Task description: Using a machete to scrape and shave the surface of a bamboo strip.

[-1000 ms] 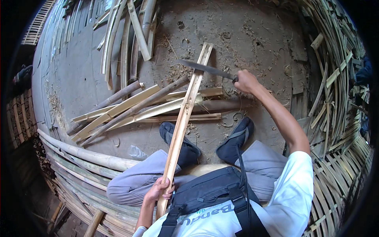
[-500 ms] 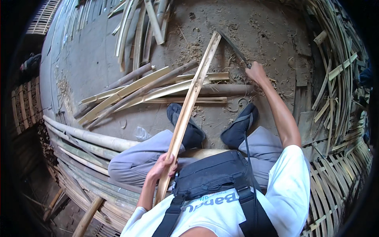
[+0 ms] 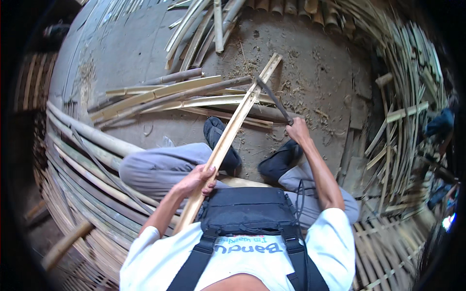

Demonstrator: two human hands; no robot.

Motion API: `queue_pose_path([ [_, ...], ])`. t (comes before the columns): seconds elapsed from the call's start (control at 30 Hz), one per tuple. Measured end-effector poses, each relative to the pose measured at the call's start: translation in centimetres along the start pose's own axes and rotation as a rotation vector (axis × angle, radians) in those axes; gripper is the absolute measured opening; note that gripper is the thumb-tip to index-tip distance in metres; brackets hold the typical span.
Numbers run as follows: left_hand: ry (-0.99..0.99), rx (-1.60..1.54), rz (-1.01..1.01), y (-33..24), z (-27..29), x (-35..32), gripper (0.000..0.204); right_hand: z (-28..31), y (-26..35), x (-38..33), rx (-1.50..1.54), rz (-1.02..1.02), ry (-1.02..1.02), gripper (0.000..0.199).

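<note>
A long split bamboo piece (image 3: 228,137), hollow side up, slants from beside my waist out past my feet. My left hand (image 3: 198,180) is closed around its near part, above my left leg. In my right hand (image 3: 297,129) is the handle of a long dark knife (image 3: 274,99), the fingers wrapped round it. The blade's tip end meets the bamboo piece a short way below its far end. Whether the edge has cut into the bamboo cannot be made out.
Several split bamboo lengths (image 3: 160,103) lie crossed on the floor (image 3: 310,72) beyond my feet, with more (image 3: 199,36) behind. Long poles (image 3: 92,133) run along my left. Thin strips (image 3: 405,111) are heaped at the right, and shavings litter the ground.
My right hand has drawn the knife nearer, from the bamboo piece's far tip to a place lower along it. My left hand still grips the near part. The whole view has shifted somewhat.
</note>
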State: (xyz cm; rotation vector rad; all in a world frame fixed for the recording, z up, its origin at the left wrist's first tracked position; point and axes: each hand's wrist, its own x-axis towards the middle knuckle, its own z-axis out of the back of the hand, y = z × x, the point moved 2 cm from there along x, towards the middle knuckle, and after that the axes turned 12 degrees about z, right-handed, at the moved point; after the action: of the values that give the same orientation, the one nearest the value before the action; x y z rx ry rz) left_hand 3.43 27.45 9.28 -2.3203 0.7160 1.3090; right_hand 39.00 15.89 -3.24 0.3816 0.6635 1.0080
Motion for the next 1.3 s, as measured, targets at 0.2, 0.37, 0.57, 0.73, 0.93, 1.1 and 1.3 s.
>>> queue_pose_path([
  [0.2,0.045,-0.087,-0.008,0.8,-0.3,-0.1,0.027,-2.2,1.7,-3.7,-0.156,0.275,0.043,0.024],
  [0.37,0.182,-0.135,-0.047,2.6,2.2,2.4,0.028,-2.8,-0.8,0.0,-0.018,-0.034,-0.141,0.024],
  [0.57,0.386,-0.407,-0.212,3.6,3.6,1.9,0.049,-3.4,1.7,-2.0,-0.058,0.149,-0.057,0.025],
  [0.73,0.310,-0.179,-0.382,6.8,4.1,-3.0,0.076,-2.5,3.2,-1.1,0.078,-0.151,-0.105,0.031],
  [0.93,0.036,0.106,-0.552,6.0,2.7,-5.0,0.072,1.0,12.3,-7.4,0.118,0.242,0.003,0.016],
  [1.1,0.093,0.070,-0.553,-0.9,2.2,-4.2,0.048,1.6,16.2,-8.0,0.046,0.354,0.162,0.025],
  [1.3,0.029,0.011,-0.330,-0.2,2.8,1.2,0.026,-1.4,12.6,-6.9,-0.008,0.324,0.120,0.029],
])
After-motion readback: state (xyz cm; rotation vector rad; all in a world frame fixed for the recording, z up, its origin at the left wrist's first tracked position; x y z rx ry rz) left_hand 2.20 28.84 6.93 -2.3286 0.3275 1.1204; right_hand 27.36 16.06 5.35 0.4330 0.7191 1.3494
